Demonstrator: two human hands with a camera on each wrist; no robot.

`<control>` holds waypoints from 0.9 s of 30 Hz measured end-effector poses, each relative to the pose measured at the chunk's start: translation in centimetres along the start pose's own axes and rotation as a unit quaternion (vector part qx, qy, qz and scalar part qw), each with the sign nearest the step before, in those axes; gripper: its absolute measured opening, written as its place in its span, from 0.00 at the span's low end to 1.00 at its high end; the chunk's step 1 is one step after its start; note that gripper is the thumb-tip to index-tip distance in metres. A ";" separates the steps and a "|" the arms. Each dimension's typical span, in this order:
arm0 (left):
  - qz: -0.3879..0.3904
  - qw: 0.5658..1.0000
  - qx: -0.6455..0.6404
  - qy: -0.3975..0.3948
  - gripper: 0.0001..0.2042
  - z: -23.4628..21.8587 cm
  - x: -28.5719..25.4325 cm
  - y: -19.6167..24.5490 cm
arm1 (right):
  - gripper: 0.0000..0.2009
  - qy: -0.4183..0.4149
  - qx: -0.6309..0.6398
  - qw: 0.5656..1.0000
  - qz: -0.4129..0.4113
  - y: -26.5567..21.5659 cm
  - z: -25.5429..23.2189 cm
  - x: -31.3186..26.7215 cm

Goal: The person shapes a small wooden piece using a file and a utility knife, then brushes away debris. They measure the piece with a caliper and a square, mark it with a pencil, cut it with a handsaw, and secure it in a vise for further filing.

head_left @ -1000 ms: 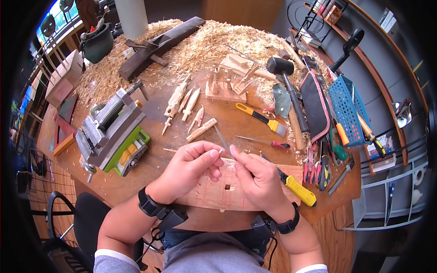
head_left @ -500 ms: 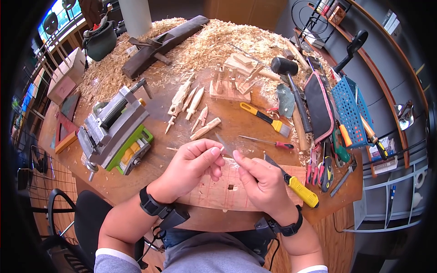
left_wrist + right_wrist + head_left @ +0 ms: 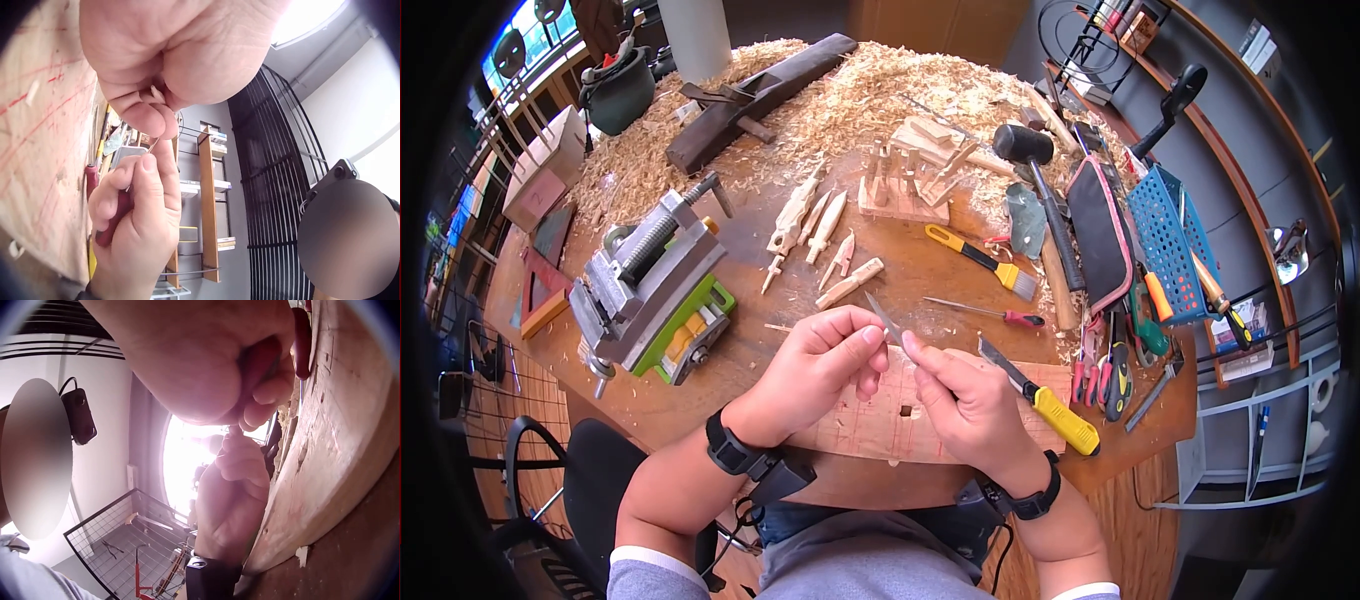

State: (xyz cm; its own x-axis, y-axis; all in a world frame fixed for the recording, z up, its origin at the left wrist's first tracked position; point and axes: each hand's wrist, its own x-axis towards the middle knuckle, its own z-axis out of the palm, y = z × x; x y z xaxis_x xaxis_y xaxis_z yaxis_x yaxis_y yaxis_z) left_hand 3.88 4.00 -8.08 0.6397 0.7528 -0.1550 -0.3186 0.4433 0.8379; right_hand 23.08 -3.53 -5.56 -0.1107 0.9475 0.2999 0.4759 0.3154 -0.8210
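My left hand [image 3: 815,370] pinches a small pale piece of wood [image 3: 157,94] between thumb and forefinger; the fingers hide most of it. My right hand [image 3: 975,395] grips a slim needle file by its red handle [image 3: 115,222]. The file's grey tapered blade [image 3: 882,315] points away and to the left, crossing by the left fingertips where the wood is pinched. Both hands are close together above a wooden board [image 3: 870,425] marked with red lines and cut with a small square hole. On that board's right end lies a yellow utility knife [image 3: 1060,415], blade out.
A bench vise [image 3: 650,280] stands at the left. Carved wood pieces [image 3: 795,225], a brush [image 3: 980,260] and a red-handled file [image 3: 990,313] lie beyond the hands. A mallet [image 3: 1025,145], pliers and a blue basket [image 3: 1170,245] crowd the right; shavings [image 3: 920,85] cover the back.
The file and right hand drew slightly back to the right, then moved in again toward the left fingertips. My left hand keeps its pinch in nearly the same place.
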 end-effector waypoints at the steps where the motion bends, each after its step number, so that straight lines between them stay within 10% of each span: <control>1: -0.002 1.000 0.011 -0.006 0.09 0.0 0.0 0.0 | 0.17 0.005 -0.016 1.000 0.003 -0.1 0.1 0.1; 27: -0.033 0.998 -0.056 0.028 0.07 0.6 0.0 -0.1 | 0.18 0.035 -0.010 0.999 -0.027 1.0 0.9 0.4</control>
State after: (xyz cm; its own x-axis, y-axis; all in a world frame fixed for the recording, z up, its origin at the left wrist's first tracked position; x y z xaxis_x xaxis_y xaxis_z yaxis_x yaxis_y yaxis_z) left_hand 4.34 3.64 -7.88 0.6219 0.7456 -0.2392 -0.3556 0.5410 0.7621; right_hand 22.70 -2.81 -6.74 -0.0746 0.9232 0.3770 0.4889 0.3633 -0.7931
